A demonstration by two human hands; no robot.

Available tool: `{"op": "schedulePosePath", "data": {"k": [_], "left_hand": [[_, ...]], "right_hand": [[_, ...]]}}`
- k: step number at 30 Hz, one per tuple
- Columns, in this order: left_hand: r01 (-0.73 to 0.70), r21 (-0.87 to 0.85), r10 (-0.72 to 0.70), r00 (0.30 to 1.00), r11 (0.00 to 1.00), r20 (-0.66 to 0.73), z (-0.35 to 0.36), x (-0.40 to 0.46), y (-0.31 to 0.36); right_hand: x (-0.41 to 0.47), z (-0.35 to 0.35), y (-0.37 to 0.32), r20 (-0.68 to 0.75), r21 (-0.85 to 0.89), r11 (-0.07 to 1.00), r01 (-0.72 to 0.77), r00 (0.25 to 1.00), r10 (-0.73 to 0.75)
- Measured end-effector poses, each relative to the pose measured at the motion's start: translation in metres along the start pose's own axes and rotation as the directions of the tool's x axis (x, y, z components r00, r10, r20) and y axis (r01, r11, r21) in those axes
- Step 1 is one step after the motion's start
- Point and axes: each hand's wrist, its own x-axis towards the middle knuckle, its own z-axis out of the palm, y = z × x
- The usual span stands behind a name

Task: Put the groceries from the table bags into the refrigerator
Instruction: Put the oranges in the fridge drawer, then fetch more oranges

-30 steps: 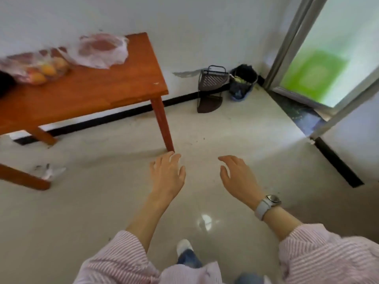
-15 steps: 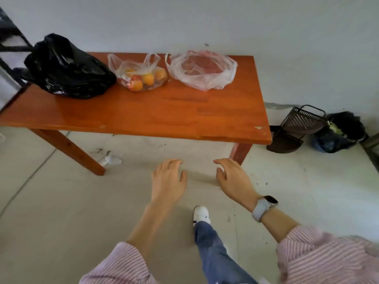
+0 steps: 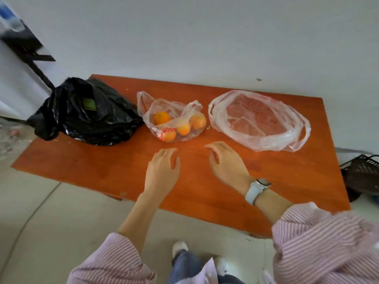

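Three bags lie along the back of a wooden table [image 3: 92,167]. A black plastic bag [image 3: 86,113] sits at the left with something green showing inside. In the middle, a clear bag of oranges [image 3: 174,121] stands open. A flat, seemingly empty clear bag [image 3: 258,119] lies at the right. My left hand [image 3: 162,171] hovers over the table just in front of the orange bag, fingers apart and holding nothing. My right hand [image 3: 227,162], with a white watch on the wrist, hovers beside it, also holding nothing. No refrigerator is in view.
The table stands against a white wall [image 3: 205,37]. A dark wire basket [image 3: 361,175] sits on the floor at the right. A dark frame [image 3: 26,50] stands at the upper left. My feet are on a pale tiled floor [image 3: 41,232] below the table's near edge.
The view has swung left and closed in on the table. My hands, earlier over the floor, are now above the tabletop near the orange bag.
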Motion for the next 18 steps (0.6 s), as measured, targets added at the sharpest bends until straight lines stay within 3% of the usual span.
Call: {"op": "schedulePosePath", "data": {"k": [8, 11, 14, 18], "left_hand": [[-0.095, -0.080, 0.094, 0.996, 0.992, -0.012, -0.011, 0.175, -0.060], [-0.153, -0.032, 0.155, 0.983, 0.988, 0.100, 0.004, 0.226, -0.085], [-0.293, 0.073, 0.274, 0.940, 0.953, 0.202, 0.023, 0.259, -0.106], [-0.410, 0.196, 0.329, 0.880, 0.891, 0.343, 0.040, 0.278, -0.127]], "right_hand": [[0.180, 0.036, -0.040, -0.059, -0.051, 0.996, 0.074, 0.995, -0.077], [0.226, 0.067, -0.032, 0.129, -0.118, 0.993, -0.001, 0.991, 0.016], [0.241, 0.090, -0.004, 0.243, -0.394, 0.918, -0.051, 0.957, 0.157], [0.220, 0.097, 0.020, 0.374, -0.475, 0.863, -0.175, 0.847, 0.378]]}}
